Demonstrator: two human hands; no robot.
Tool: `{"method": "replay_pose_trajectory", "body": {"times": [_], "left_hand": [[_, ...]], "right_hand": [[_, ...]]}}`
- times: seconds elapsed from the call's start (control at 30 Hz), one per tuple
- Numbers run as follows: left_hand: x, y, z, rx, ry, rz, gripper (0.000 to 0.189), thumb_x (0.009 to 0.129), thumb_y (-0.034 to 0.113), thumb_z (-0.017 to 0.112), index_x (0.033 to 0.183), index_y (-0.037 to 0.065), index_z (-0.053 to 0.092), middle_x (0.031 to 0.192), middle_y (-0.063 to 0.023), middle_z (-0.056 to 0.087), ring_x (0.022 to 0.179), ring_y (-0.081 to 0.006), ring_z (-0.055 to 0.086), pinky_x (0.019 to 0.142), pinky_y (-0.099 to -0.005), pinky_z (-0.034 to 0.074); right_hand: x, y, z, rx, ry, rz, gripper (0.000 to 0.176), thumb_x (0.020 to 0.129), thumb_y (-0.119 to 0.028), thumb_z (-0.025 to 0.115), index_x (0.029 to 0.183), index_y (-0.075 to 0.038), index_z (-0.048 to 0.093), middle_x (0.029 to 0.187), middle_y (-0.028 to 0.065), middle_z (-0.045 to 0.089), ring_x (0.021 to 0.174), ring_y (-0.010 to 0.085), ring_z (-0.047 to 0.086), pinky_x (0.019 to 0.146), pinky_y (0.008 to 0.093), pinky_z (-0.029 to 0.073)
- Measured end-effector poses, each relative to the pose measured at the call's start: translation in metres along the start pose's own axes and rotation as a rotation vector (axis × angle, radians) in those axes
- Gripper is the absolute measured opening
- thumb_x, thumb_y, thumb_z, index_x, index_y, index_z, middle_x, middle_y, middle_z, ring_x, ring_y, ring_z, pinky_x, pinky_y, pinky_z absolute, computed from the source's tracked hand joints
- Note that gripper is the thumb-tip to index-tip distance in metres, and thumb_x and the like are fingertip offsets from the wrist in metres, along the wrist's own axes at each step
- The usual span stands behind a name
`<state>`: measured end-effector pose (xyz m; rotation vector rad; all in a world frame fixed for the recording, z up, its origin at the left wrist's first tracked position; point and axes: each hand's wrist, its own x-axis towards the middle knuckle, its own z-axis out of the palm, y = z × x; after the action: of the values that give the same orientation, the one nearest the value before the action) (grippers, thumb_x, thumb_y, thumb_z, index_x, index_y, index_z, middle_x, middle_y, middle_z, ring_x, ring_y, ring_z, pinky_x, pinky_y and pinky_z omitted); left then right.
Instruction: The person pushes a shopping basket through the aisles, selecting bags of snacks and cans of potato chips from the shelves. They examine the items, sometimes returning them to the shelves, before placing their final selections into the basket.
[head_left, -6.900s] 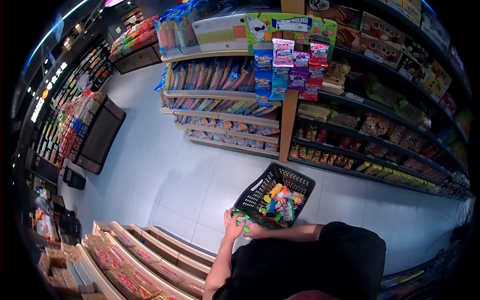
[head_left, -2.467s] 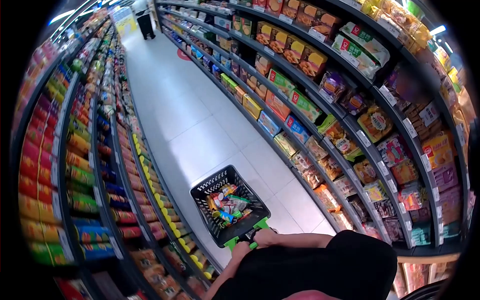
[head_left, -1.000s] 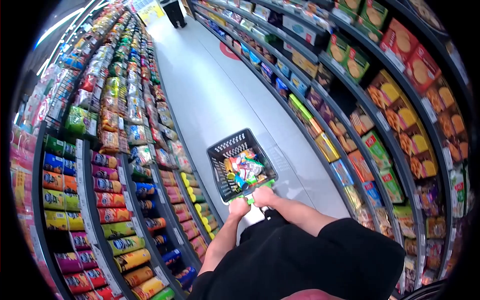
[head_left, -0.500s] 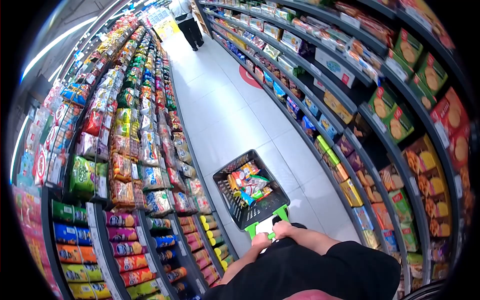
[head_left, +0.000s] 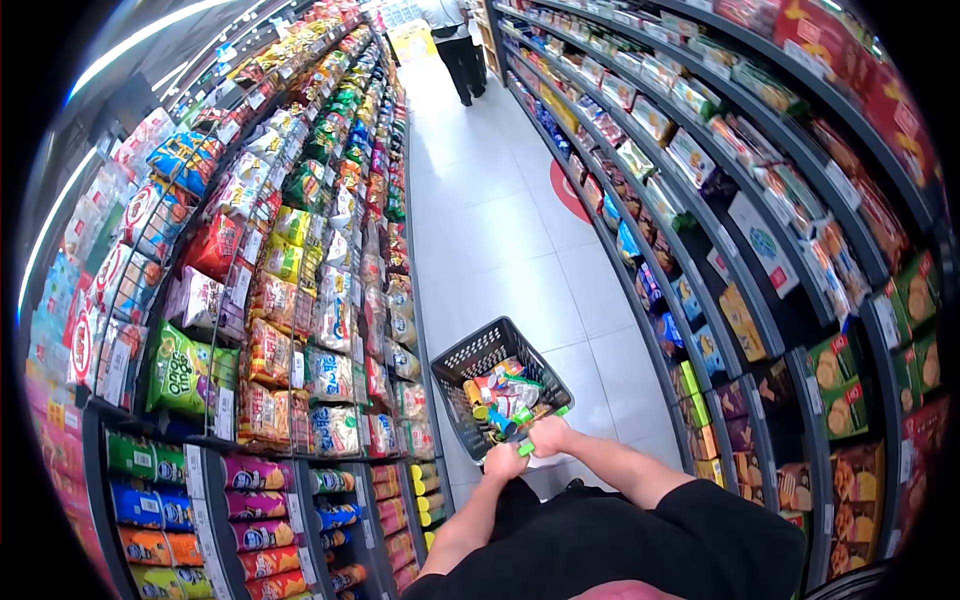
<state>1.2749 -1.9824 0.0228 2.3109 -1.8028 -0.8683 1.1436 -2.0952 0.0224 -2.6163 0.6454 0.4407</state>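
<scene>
My left hand (head_left: 505,461) and my right hand (head_left: 550,437) are wrapped side by side round the green handle (head_left: 526,449) of a dark grey shopping basket. The basket (head_left: 455,362) has perforated walls and stands low in the aisle in front of me. Inside it lies a heap of groceries (head_left: 512,390): bright packets, a blue item and yellowish containers, partly overlapping. Exact kinds are too small to tell. My forearms hide part of the basket's near side, and whether it rests on wheels cannot be seen.
Shelves of bagged snacks (head_left: 335,320) and tube-shaped chip packs (head_left: 262,503) line the left. Boxed biscuits (head_left: 838,372) fill the right shelves. A person (head_left: 456,50) in dark trousers is farther down the tiled aisle (head_left: 480,220). A red round floor mark (head_left: 570,192) lies by the right shelf.
The view has turned left, so shelves, floor mark and person appear farther right. The handle and my hands are closer over the basket's near rim. Both hands keep their grip.
</scene>
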Motion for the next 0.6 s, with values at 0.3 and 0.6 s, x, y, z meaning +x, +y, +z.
{"method": "replay_pose_trajectory", "body": {"times": [0.3, 0.6], "left_hand": [[0.102, -0.076, -0.082, 0.036, 0.055, 0.144, 0.028, 0.072, 0.036, 0.062, 0.077, 0.011, 0.071, 0.072, -0.0187, 0.066, 0.071, -0.0373, 0.066, 0.069, -0.0478, 0.054], [0.241, -0.157, -0.173, 0.133, -0.004, 0.316, 0.031, 0.066, 0.038, 0.066, 0.080, 0.011, 0.073, 0.074, -0.0170, 0.068, 0.071, -0.0340, 0.067, 0.069, -0.0449, 0.055]], "right_hand": [[0.110, 0.002, -0.061, 0.105, 0.056, 0.145, 0.027, 0.067, -0.027, 0.060, 0.074, -0.004, 0.072, 0.079, 0.0212, 0.069, 0.075, 0.0340, 0.069, 0.069, 0.0445, 0.056], [0.241, 0.020, -0.114, 0.290, 0.157, 0.386, 0.033, 0.068, -0.031, 0.060, 0.076, 0.000, 0.070, 0.077, 0.0229, 0.067, 0.073, 0.0384, 0.068, 0.068, 0.0479, 0.055]]}}
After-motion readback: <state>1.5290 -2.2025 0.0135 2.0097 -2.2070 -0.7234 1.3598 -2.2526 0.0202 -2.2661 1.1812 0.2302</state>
